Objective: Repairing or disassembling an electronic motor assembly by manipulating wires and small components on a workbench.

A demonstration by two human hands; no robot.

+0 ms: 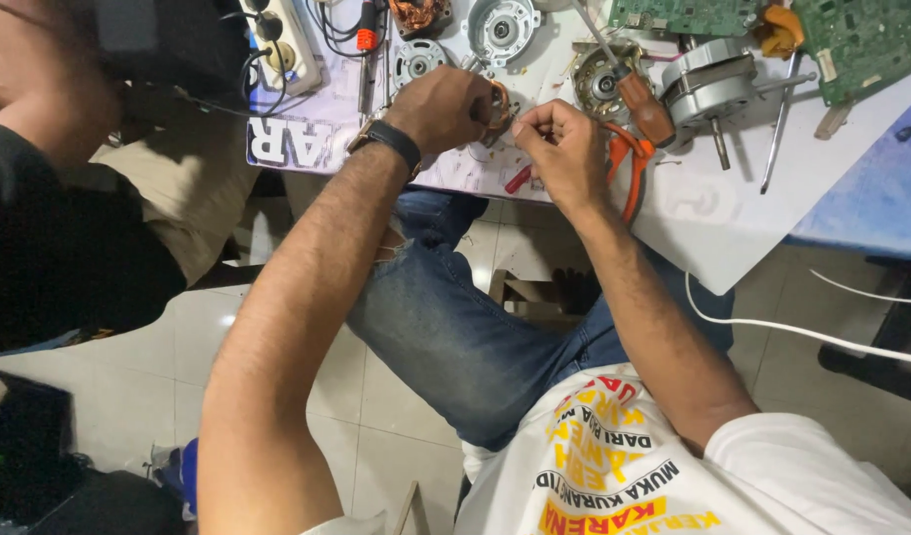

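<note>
White shirt fabric with bright printed lettering (614, 476) fills the bottom of the view, and from it two bare forearms reach up over a knee in blue jeans (455, 317) toward the edge of a white table (733, 218).

On the left, the left hand (440, 104), with a black watch (388, 137) at the wrist, is curled into a closed grip around a small copper-wound motor part (497, 107). That part sticks out from the thumb side of the fist, resting at the table edge. Just beside it, the right hand (562, 149) is also closed, its fingertips pinched together and pointing at the same part; the two hands almost touch. Whether the right fingers pinch a wire or some tiny piece cannot be told, since the knuckles hide it.

Under the right hand lie orange-handled pliers (629, 168), their handles running down along the wrist. A screwdriver with a brown handle (642, 104) lies just above that hand, its shaft pointing up and left. To the right of it stands a grey motor with a steel shaft (708, 89), and beyond that green circuit boards (861, 40) sit at the far corner. More round motor housings (503, 28) lie above the hands, and a white power strip (282, 45) with black plugs sits at the upper left.

Another person in a dark top (49, 228) sits at the left. A white cable (802, 332) runs across the tiled floor.
</note>
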